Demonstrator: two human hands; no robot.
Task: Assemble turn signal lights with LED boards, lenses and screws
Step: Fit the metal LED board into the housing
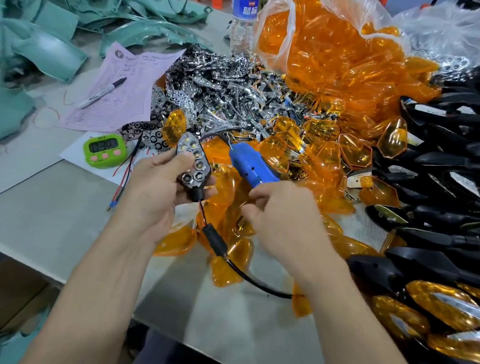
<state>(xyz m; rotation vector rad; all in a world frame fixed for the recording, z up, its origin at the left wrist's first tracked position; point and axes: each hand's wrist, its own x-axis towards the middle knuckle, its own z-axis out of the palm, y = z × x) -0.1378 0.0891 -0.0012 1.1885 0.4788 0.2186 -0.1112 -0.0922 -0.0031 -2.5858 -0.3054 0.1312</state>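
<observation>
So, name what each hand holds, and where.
Left hand: black turn-signal housing with chrome reflector, around its stem end. Right hand: blue plastic screwdriver, by its rear handle.

Left hand (155, 190) around turn signal light (196, 166), right hand (283, 219) on blue screwdriver (251, 163).

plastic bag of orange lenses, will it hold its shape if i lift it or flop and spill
Probably floppy: the plastic bag is thin, crumpled film slumped over its load. It likely spills when lifted, since orange lenses already spread from it across the table. Probably light for its bulk: the lenses look thin.
</observation>
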